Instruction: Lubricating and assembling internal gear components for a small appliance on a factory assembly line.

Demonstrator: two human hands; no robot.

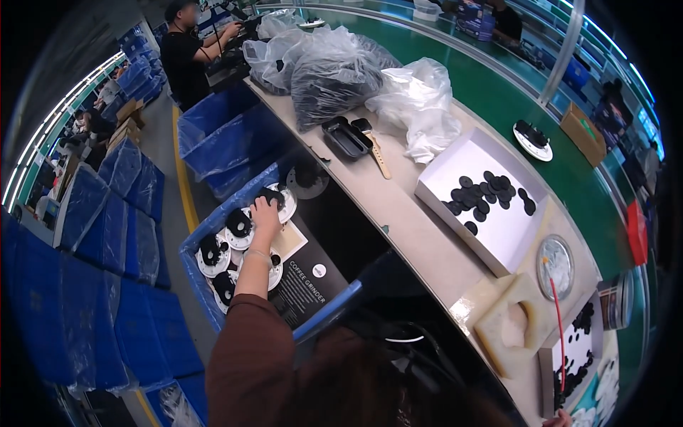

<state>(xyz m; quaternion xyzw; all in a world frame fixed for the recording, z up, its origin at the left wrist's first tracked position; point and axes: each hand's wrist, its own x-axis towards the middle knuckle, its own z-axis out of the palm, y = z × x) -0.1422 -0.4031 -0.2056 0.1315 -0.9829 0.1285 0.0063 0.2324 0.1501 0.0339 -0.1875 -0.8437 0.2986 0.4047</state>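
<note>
My left hand (265, 216) reaches into a blue-lined bin (191, 255), its fingers curled over the black part on a round white disc (287, 206). Similar white discs with black ring-shaped parts (212, 250) lie around it in the bin, beside a dark printed carton panel (302, 285). At the lower right edge, only some fingers of my right hand (558, 420) show, at the lower end of a thin red stick (557, 313). The stick's other end rests over a round clear dish (555, 265); the rest of that hand is cut off.
On the bench stand a white box of black discs (491, 196), a yellowish block with a hollow (514, 324) and a tray of small black parts (573, 349). Farther off are plastic bags (334, 75), a black tray (346, 139) and a watch (380, 155). Another person (188, 57) works beyond.
</note>
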